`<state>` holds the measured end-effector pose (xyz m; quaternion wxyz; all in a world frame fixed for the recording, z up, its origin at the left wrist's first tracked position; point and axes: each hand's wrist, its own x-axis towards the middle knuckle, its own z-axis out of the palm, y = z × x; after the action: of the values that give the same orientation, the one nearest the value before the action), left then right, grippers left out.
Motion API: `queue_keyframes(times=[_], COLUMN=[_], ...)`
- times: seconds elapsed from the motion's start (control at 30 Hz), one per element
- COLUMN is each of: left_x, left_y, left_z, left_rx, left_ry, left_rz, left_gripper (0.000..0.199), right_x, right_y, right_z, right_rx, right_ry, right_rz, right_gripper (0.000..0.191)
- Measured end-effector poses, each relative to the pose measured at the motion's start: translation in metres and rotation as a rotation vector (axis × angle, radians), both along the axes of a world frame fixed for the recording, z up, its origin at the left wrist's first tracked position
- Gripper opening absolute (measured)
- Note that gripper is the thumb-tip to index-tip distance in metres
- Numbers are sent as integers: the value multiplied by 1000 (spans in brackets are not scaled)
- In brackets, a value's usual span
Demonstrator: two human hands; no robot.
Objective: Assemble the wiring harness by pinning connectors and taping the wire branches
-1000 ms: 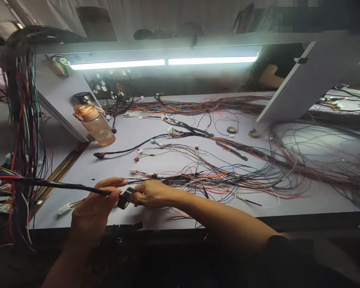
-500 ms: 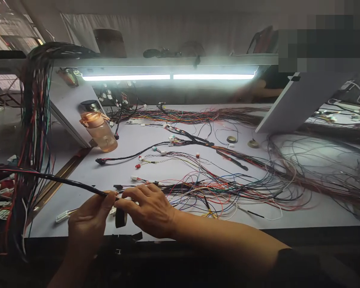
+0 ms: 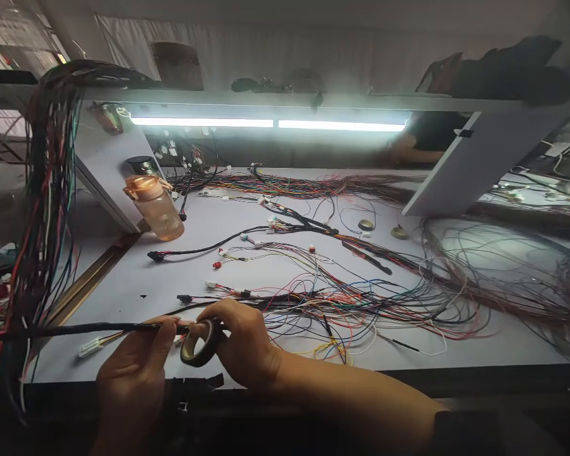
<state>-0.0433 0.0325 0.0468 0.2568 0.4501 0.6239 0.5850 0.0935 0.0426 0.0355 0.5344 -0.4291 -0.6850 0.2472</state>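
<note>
Near the table's front edge, my left hand (image 3: 135,367) pinches a black-wrapped wire bundle (image 3: 90,328) between thumb and fingers. The bundle runs off to the left, past the hanging wires. Just to the right, my right hand (image 3: 244,342) is closed on a roll of black tape (image 3: 198,347), its pale core turned toward me. The roll sits right beside the bundle; my fingers hide where the tape meets it. A white connector (image 3: 91,348) on thin wires lies left of my left hand. Behind my hands a black connector (image 3: 184,299) rests on the table.
Loose wires with connectors (image 3: 351,297) spread over the table's middle and right. An orange bottle (image 3: 154,209) stands at the back left. A thick wire bunch (image 3: 50,209) hangs at the left. Two tape rolls, one being this roll (image 3: 366,225), lie near the right divider (image 3: 460,171).
The wire bundle has dropped from a slant to nearly level. My right hand has turned, and the tape roll has come up from beneath it to the bundle, showing its open core.
</note>
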Motion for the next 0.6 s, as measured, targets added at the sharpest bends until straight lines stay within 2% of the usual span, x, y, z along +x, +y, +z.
queue_keyframes(times=[0.07,0.13,0.23,0.33,0.43,0.5,0.6], left_x=[2,-3,-14,-19,-11,-2,9], left_y=[-3,-3,1,2,-1,-5,-10], left_z=[-1,-8,-23,-31,-25,-16,-5], left_rx=[-20,-29,-107,-233,-189,-116,-59], left_ry=[-21,-54,-138,-165,-113,-47,21], left_rz=[-4,-46,-172,-169,-112,-80,-70], left_gripper=[21,26,36,36,30,27,23], right_x=[0,-2,-4,-4,-1,2,8], right_y=[-1,0,1,1,2,5,13], right_z=[2,2,-1,-4,-4,-4,-3], right_rx=[-177,-256,-153,-33,-86,-216,-443], right_ry=[115,165,133,64,62,89,100], right_rz=[35,50,60,65,72,73,152], right_gripper=[16,18,17,16,17,19,23])
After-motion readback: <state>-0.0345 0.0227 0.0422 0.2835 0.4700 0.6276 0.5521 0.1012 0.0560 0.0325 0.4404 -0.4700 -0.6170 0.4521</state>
